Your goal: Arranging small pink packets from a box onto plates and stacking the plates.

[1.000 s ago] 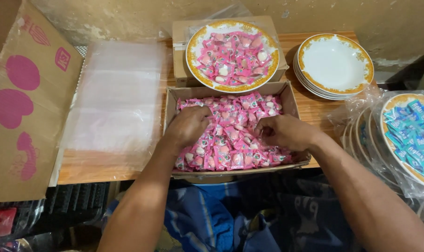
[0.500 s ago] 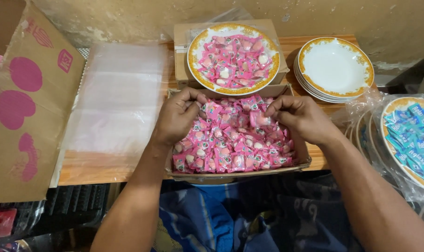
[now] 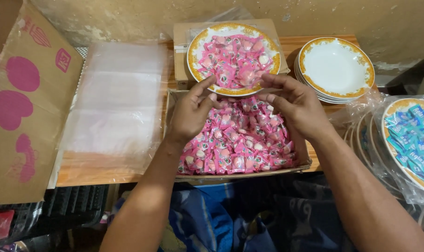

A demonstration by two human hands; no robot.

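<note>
Both hands hover over the open cardboard box (image 3: 305,161) of pink wrapped candies (image 3: 242,140) and hide part of its far rim. The left hand (image 3: 191,112) has its fingers spread loosely with the thumb up by the near edge of the gold-rimmed plate (image 3: 195,44), which is heaped with the same pink candies; whether it pinches one I cannot tell. The right hand (image 3: 296,100) has its fingers half curled and narrow, its fingertips close to that plate's rim; any hold is hidden. The plate sits on a closed carton (image 3: 181,37), mostly covered. A stack of empty gold-rimmed plates (image 3: 335,67) stands far right. At the right edge, cut off, a bagged plate holds blue candies (image 3: 415,133). Clear plastic bags (image 3: 114,98) lie left, beside a cardboard flap with pink shapes (image 3: 20,107).
</note>
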